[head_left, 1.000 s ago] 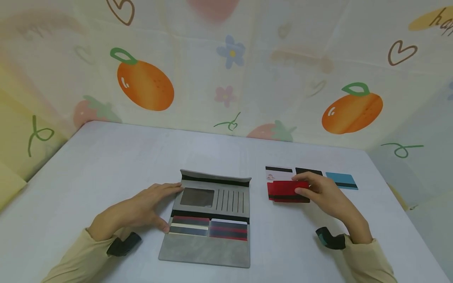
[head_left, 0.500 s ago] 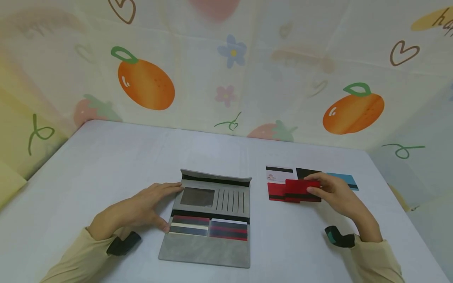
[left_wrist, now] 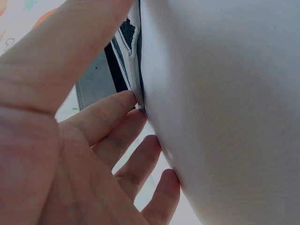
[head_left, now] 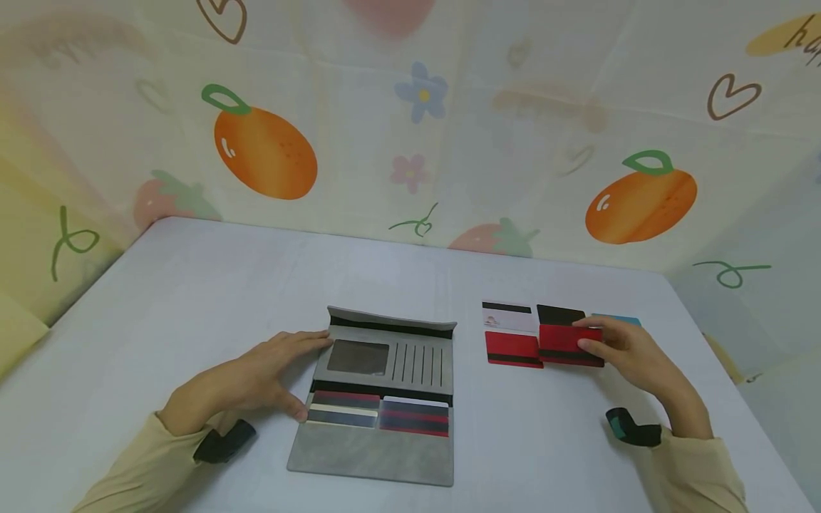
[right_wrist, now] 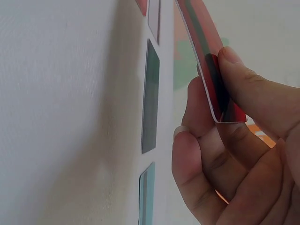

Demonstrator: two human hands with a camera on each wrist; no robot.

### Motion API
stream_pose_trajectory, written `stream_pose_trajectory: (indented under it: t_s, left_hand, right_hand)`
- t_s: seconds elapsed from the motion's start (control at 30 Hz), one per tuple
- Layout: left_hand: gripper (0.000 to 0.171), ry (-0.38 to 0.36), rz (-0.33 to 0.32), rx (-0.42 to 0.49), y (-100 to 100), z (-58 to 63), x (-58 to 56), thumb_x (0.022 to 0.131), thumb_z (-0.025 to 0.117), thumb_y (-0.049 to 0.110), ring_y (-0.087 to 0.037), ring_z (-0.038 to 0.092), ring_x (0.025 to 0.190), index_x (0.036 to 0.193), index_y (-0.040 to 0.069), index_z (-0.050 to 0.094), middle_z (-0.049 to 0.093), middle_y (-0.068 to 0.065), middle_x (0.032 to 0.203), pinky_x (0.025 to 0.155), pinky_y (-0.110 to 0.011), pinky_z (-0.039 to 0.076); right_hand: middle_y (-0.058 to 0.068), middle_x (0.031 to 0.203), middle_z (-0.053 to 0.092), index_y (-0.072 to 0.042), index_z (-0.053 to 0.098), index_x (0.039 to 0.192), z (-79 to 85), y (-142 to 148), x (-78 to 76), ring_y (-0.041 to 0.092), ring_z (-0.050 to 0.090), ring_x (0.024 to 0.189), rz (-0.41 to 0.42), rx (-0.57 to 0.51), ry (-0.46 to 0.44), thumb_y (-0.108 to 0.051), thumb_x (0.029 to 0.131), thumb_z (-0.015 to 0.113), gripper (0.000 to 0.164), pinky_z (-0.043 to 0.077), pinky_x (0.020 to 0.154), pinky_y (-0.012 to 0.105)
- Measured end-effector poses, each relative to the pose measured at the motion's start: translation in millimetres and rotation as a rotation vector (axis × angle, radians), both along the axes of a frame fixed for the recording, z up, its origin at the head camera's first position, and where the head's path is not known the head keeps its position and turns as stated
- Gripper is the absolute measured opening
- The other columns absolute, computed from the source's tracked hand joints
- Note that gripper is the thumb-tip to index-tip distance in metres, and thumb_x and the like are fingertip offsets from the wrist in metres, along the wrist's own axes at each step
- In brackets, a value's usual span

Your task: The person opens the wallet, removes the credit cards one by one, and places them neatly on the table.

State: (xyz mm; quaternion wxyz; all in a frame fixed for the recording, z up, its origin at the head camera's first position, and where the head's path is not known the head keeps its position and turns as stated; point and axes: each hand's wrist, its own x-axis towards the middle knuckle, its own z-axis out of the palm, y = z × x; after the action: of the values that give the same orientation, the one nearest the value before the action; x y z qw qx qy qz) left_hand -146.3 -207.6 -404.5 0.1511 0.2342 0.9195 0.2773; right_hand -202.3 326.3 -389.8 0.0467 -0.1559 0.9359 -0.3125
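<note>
A grey wallet [head_left: 372, 452] lies unfolded on the table, with several cards [head_left: 413, 422] tucked in its lower pockets. My left hand [head_left: 256, 374] touches the wallet's left edge, thumb low and fingers spread higher up; the left wrist view shows the fingertips [left_wrist: 136, 98] at that edge. Between thumb and fingers, my right hand [head_left: 635, 360] pinches a red card [head_left: 563, 343] with a black stripe. In the right wrist view this card [right_wrist: 206, 51] is held above the table, its face tilted. A second red card [head_left: 513, 345] lies flat just left of it.
Behind the red cards lie a white card [head_left: 507, 319], a black card [head_left: 558, 313] and a blue card [head_left: 618, 318], the blue one partly hidden by my right hand. A patterned cloth [head_left: 359, 142] hangs behind the white table [head_left: 224, 271].
My right hand has moved right with the red card, sliding it off from over the other red card, which now shows fully. The left hand and wallet have stayed in place.
</note>
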Motion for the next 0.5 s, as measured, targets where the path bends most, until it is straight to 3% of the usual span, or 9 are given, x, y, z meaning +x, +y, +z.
stream_pose_trajectory:
  t_s: [0.2, 0.5]
  left_hand:
    - [0.104, 0.005, -0.004, -0.006, 0.4, 0.2, 0.0, 0.063, 0.09, 0.041, -0.044, 0.038, 0.136, 0.149, 0.008, 0.041, 0.037, -0.017, 0.157, 0.105, -0.065, 0.036]
    - [0.105, -0.004, 0.008, -0.015, 0.9, -0.6, 0.0, 0.062, 0.09, 0.038, -0.042, 0.038, 0.136, 0.149, 0.009, 0.041, 0.037, -0.016, 0.157, 0.106, -0.064, 0.036]
  right_hand:
    - [0.019, 0.116, 0.068, -0.003, 0.061, 0.129, -1.3, 7.8, 0.0, -0.006, 0.058, 0.086, -0.006, -0.007, 0.0, -0.017, 0.097, 0.063, 0.035, 0.051, 0.071, 0.019]
    - [0.019, 0.112, 0.065, 0.0, 0.06, 0.13, -7.2, 8.8, 0.4, 0.009, 0.054, 0.085, -0.034, 0.007, -0.06, -0.018, 0.097, 0.063, 0.037, 0.051, 0.064, 0.023]
